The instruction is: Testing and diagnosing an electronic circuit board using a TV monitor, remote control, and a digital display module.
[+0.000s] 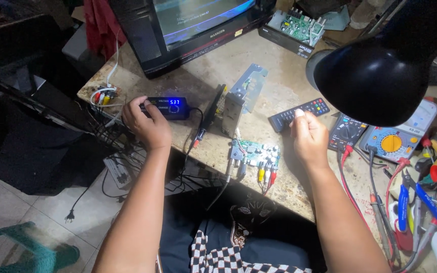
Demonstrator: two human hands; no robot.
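The left hand (145, 124) is resting on the near left part of the table (279, 76), its fingers curling over the left end of a small black box (167, 107) with a lit blue display. The grip is clenched on the box. The box is lying flat, long axis running left to right, display facing up.

The right hand (308, 137) is holding the near end of a black remote (299, 114), thumb lying on top of it. The remote's long axis is running from near left to far right, its far end pointing toward the far right, roughly at the black lamp shade (375, 76) hanging over the right of the table.

Between the hands, a green circuit board (255, 153) is lying flat at the near edge, with coloured plugs hanging off it. A metal bracket (238, 103) is standing just beyond it. A television (188, 25) is sitting at the far side. Two multimeters (380, 136) are lying just right of the right hand, with hand tools (421, 202) beyond them.
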